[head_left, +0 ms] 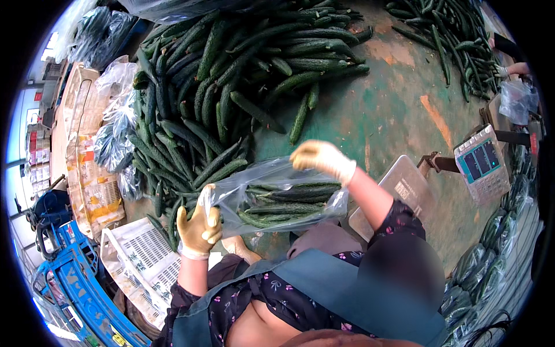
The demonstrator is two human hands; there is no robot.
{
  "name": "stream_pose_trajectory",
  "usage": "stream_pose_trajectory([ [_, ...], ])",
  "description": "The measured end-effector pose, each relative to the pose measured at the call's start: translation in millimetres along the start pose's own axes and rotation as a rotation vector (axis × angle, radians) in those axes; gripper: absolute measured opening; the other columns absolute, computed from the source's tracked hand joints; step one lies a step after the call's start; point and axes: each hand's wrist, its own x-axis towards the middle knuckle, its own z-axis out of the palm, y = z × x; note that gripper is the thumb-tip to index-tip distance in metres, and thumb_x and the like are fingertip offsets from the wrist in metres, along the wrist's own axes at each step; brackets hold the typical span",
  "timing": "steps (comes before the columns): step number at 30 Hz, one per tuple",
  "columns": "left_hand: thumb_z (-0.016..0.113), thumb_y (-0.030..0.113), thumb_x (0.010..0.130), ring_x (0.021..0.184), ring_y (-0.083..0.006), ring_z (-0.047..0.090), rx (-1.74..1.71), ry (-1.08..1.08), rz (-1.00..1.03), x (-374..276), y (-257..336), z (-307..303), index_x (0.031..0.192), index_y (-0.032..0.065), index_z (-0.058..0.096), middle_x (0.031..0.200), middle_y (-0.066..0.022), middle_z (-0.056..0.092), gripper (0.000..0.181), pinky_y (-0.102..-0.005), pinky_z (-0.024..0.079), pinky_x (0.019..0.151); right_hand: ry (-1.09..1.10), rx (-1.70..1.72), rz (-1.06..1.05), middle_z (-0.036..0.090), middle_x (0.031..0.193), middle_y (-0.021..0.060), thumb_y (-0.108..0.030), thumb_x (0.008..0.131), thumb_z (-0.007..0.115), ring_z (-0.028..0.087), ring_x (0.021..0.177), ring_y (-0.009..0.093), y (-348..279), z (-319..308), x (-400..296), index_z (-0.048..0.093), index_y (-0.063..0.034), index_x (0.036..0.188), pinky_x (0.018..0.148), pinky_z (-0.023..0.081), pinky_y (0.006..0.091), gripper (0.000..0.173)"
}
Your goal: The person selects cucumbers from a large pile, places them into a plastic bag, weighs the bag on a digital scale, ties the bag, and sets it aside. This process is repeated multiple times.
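Before me lies a clear plastic bag (234,208) with several cucumbers (288,208) inside, side by side. My left hand (200,227), in a pale yellow glove, grips the gathered left end of the bag. Gloved the same way, my right hand (321,159) is over the bag's upper right edge, its fingers bent down; whether they pinch the film is not clear. Beyond both hands spreads a large heap of cucumbers (212,91). To the right, the metal plate of a weighing scale (396,191) lies partly behind my right forearm, with its display unit (482,160) further right.
A white plastic crate (141,256) stands at lower left, near a blue metal cart (82,290). Filled bags (115,134) lie by crates at left; more bagged cucumbers (472,264) line the right. At upper right, a co-worker's hand (503,71) touches another cucumber pile (464,43).
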Motion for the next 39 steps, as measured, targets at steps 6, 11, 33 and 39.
stream_pose_trajectory([
  [6,0.059,0.050,0.093,0.053,-0.0227,0.054,0.062,0.010,-0.071,-6,-12,8,0.158,0.0169,0.007,0.101,-0.0248,0.063,0.090,-0.0397,0.049,0.052,0.700,0.159,0.264,0.068,0.102,0.0072,-0.032,0.086,0.074,0.061,0.084,0.015,79,-106,129,0.058,-0.0012,0.129,0.073,0.050,0.0298,0.055],
  [11,0.059,0.049,0.093,0.052,-0.0214,0.053,0.074,0.066,-0.073,-7,-16,15,0.158,0.0180,0.008,0.099,-0.0243,0.062,0.088,-0.0371,0.049,0.052,0.866,0.101,0.200,0.066,0.105,0.0105,-0.030,0.086,0.074,0.063,0.088,0.021,111,-126,202,0.052,-0.0002,0.135,0.072,0.054,0.0371,0.061],
  [33,0.062,0.052,0.090,0.048,-0.0228,0.054,0.108,0.078,-0.133,-15,-29,17,0.157,0.0137,0.006,0.095,-0.0268,0.063,0.096,-0.0368,0.049,0.046,-0.044,1.141,0.283,0.064,0.106,0.0086,-0.021,0.089,0.066,0.065,0.095,0.022,116,-46,-100,0.051,0.0015,0.133,0.085,0.056,0.0402,0.051],
  [39,0.063,0.053,0.089,0.049,-0.0228,0.056,0.097,0.068,-0.141,-16,-33,15,0.157,0.0137,0.006,0.097,-0.0272,0.064,0.096,-0.0370,0.052,0.047,0.046,0.482,-0.066,0.063,0.106,0.0032,-0.019,0.076,0.079,0.064,0.099,0.017,82,-44,-61,0.055,0.0009,0.123,0.082,0.055,0.0371,0.057],
])
